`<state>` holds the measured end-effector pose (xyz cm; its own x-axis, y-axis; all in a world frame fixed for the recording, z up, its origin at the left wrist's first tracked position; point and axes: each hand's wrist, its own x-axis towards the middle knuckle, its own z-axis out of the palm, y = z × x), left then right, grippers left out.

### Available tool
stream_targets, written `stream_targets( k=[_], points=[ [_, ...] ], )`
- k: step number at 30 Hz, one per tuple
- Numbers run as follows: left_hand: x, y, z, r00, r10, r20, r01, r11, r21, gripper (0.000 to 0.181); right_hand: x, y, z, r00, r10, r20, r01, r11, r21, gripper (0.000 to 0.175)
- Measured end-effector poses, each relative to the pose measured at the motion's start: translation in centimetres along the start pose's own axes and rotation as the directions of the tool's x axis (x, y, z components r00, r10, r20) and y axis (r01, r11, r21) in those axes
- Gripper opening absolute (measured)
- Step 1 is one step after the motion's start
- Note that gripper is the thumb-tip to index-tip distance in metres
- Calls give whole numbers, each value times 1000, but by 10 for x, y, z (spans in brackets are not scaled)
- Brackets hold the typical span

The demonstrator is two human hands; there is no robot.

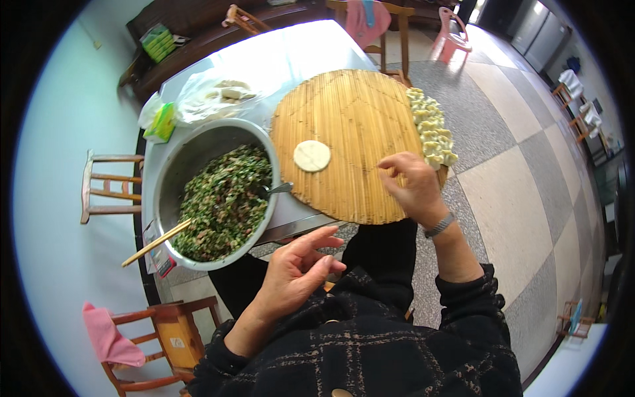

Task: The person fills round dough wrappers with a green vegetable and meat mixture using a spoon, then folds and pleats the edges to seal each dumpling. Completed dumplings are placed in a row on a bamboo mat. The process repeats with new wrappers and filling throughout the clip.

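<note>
My left hand [302, 270] hovers in front of my body, below the metal bowl's right side, fingers apart and holding nothing. Over the right part of a round slatted board [347, 114] is my right hand [411, 186], its fingers curled and apart with nothing between them. One round dough wrapper [312, 156] lies flat on the board's left part. Folded dumplings [430, 126] sit in rows along the right edge. A large metal bowl [166, 198] holds chopped green filling [223, 203]; a spoon [280, 188] rests in it at the right, and chopsticks [156, 243] lie across its lower left rim.
Behind the bowl, a clear plastic bag [196, 101] with pale dough pieces and a green tissue pack [161, 124] lie on the table [292, 44]. Wooden chairs [111, 186] stand left and behind. A pink plastic chair [452, 37] stands on the tiled floor.
</note>
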<state>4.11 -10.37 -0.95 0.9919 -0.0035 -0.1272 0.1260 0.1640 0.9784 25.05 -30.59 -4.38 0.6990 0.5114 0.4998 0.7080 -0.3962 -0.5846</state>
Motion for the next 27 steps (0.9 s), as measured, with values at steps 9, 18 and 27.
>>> stream_targets(
  k=[9, 18, 27],
  points=[
    [-22, 8, -13, 1000, -12, 13, 11, 997, 82, 40, 68, -17, 120, 929, -49, 368, 173, 934, -313, 23],
    [-22, 2, -21, 1000, -2, 4, 2, 999, 39, 40, 64, -2, 125, 927, -145, 345, 257, 917, -304, 13],
    [-19, 2, -22, 1000, -10, -5, 10, 998, 66, 39, 83, 7, 64, 893, 289, 343, -445, 463, 767, 23]
  ],
)
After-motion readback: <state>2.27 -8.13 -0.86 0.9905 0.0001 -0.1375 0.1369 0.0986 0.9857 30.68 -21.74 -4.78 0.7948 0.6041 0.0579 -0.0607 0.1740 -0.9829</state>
